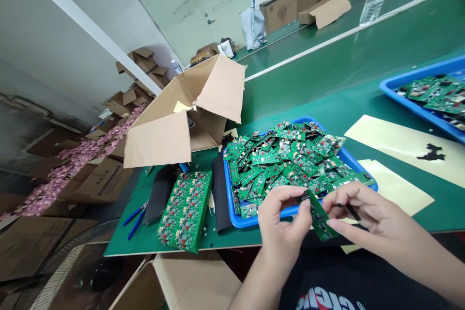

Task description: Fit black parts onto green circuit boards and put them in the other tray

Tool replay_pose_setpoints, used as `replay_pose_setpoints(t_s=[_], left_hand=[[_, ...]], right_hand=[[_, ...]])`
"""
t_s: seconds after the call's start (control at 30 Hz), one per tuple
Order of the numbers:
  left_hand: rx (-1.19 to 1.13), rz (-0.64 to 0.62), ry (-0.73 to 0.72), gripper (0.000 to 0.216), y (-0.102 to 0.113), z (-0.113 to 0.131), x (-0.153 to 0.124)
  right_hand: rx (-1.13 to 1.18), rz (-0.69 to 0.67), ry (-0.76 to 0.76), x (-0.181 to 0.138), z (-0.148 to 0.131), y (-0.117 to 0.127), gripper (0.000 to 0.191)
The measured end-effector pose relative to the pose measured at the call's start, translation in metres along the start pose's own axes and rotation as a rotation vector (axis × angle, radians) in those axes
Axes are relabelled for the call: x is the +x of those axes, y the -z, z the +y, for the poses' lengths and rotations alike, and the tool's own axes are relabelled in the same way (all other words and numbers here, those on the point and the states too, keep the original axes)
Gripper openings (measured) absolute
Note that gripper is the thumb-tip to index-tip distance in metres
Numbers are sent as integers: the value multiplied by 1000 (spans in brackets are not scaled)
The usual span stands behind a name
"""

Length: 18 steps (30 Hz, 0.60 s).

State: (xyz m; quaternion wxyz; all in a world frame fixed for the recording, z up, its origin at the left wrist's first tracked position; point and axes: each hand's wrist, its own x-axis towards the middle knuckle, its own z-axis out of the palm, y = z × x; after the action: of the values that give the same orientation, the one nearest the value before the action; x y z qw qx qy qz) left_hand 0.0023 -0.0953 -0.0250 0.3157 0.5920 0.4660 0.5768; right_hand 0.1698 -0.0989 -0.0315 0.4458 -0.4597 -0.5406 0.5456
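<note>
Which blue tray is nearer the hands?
The centre tray, heaped with boards, just beyond the left hand; the other tray is cut off at picture right.

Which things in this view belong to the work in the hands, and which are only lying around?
Likely part of the work:
circuit board in the left hand
black piece in the right hand
blue tray of loose boards

Apparently just lying about:
water bottle
grey bag

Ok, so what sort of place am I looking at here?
Probably a small electronics workshop or assembly area: a blue tray heaped with small green circuit boards, a stack of larger board panels, and a blue-handled tool, all on a green workbench.
</note>
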Motion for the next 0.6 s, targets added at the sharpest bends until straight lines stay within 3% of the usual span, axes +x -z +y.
replay_pose_setpoints(t_s=[0.27, 0.43, 0.6], left_hand=[[53, 33, 74, 5, -1, -3, 13], [-95, 84, 137, 5, -16, -28, 12], [-71, -13, 182, 10, -27, -37, 12]], right_hand=[[-87, 71, 82, 1, 17, -2, 21], [-63, 286, 58, 2, 22, -13, 22], [-23, 329, 42, 7, 28, -17, 29]])
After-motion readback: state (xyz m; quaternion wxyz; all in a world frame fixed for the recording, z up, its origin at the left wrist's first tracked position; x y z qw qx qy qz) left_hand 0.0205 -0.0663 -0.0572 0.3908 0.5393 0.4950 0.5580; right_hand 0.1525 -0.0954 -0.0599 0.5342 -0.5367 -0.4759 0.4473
